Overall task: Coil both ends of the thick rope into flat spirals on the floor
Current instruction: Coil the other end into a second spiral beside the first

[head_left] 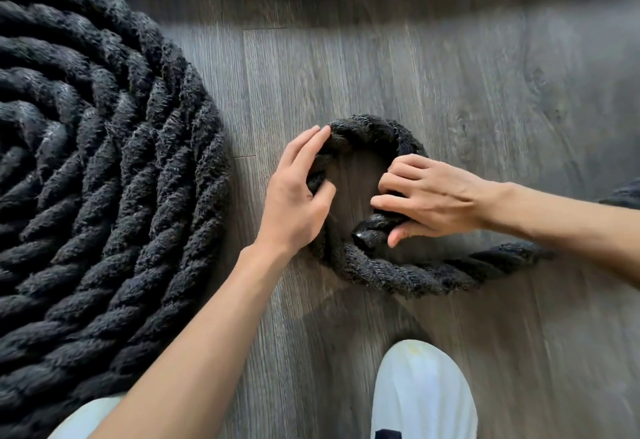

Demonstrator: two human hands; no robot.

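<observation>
Thick rope (pixel 398 276) on the grey plank floor (pixel 467 68): black, built of fat twisted strands, fuzzy and frayed over most of its surface. At left, wound into a large flat spiral (pixel 104 168) of many tight turns lying side by side, cut off by the left edge of the view. At centre, near that spiral's rim but not touching it, bent into one small open loop (pixel 377 130) with bare floor showing inside. Glossy, smooth-wrapped rope end (pixel 369 234) tucked inside the loop at lower right, just beside the outer turn. Pinched there by the right hand (pixel 433 196), fingers curled over the top, thumb underneath. Left side of the loop under the left hand (pixel 294 199), fingers close together and nearly straight along the outer curve, thumb hooked on the inner side, clasping the rope. Beyond the loop, trailing off to the right beneath the right forearm. Lower down, a white shoe (pixel 422 393) flat on the floor and a pale trouser leg (pixel 83 418) at the bottom left corner.
</observation>
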